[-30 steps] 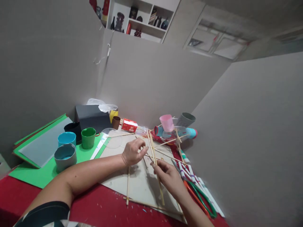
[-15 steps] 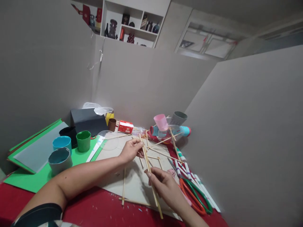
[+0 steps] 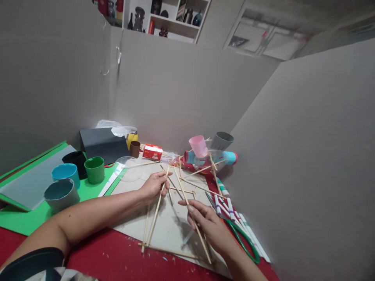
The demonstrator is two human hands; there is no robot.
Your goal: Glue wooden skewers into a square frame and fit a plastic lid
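Note:
My left hand (image 3: 154, 185) pinches a thin wooden stick (image 3: 156, 212) that slants down toward the near edge of a beige board (image 3: 172, 222). My right hand (image 3: 206, 222) is closed on another long wooden stick (image 3: 180, 186), which runs from the board's far side down under my palm to the near right. Several more sticks (image 3: 202, 187) lie crossed on the board between and beyond both hands. One stick (image 3: 170, 251) lies along the board's near edge.
Blue, green, black and grey cups (image 3: 65, 174) stand on green sheets (image 3: 35, 216) at left beside a dark box (image 3: 101, 143). A pink cup (image 3: 198, 145), a grey cup and a bottle sit at the back. Markers (image 3: 231, 208) and green scissors (image 3: 246, 244) lie at right. Grey partitions enclose the table.
My left hand has taken one stick apart from the right hand's stick and swung it down to the left. Both hands have shifted slightly left and lower.

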